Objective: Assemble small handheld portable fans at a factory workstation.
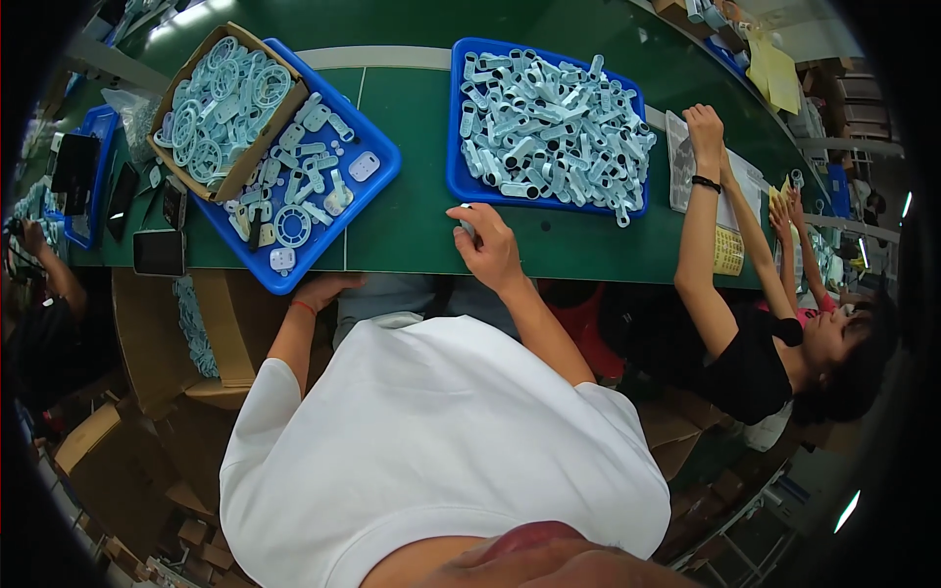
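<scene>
Right hand [487,245] is seen at about 12 o'clock from the white shirt [431,441], resting on the green table [412,220], fingers curled shut around a small pale part [465,221] of which only a sliver shows at the fingertips. The part is held just off the near edge of the right tray [457,147], at 6 o'clock of it; that blue tray is heaped with pale blue-white moulded pieces [554,127]. Left hand [328,286] is placed at the table's near edge, at 10 o'clock from the shirt, just under the near corner of the left tray [377,162], with a red band at the wrist; whether it is open or closed cannot be told, as the fingers are hidden by the table edge. The left tray, blue, is set at an angle at 11 o'clock and is loaded with loose pale parts and a ring-shaped piece [291,224]. A cardboard box [240,167] of round pale parts is laid across its far half. A dark phone [159,252] is seen flat on the table at 9 o'clock of that tray. At 3 o'clock a second person in a black top [750,367] is seated, one arm [698,225] raised onto the table with a dark wristband, hand over some papers [727,250].
</scene>
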Demonstrator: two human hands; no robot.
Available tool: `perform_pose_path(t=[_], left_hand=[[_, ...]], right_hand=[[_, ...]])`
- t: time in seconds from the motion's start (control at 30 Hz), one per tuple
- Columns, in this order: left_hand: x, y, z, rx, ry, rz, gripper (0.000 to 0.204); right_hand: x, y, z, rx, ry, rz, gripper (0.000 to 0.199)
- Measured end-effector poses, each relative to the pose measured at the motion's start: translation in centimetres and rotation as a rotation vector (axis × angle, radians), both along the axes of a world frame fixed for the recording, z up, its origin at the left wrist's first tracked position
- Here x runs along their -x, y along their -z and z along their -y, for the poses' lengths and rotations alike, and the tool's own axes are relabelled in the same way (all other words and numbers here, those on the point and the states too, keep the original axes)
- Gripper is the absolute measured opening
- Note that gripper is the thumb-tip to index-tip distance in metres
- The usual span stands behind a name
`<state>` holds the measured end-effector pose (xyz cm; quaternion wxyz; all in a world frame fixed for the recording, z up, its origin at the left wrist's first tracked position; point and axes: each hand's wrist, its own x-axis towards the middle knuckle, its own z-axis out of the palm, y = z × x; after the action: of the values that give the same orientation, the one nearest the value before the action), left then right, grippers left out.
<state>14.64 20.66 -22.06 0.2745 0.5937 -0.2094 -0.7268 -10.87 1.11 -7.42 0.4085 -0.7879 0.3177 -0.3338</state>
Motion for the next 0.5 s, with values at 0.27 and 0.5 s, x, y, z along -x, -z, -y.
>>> perform_pose_path(t=[0.27,0.5], left_hand=[[-0.5,0.6,-5.0,-0.166,-0.458,-0.004,0.034],[1.2,-0.7,-6.7,0.138,-0.521,0.745,0.012]], right_hand=[[-0.1,-0.1,0.0,-0.019,0.005,-0.007,0.026],[0.1,0.0,0.0,-0.017,0.003,-0.014,0.025]])
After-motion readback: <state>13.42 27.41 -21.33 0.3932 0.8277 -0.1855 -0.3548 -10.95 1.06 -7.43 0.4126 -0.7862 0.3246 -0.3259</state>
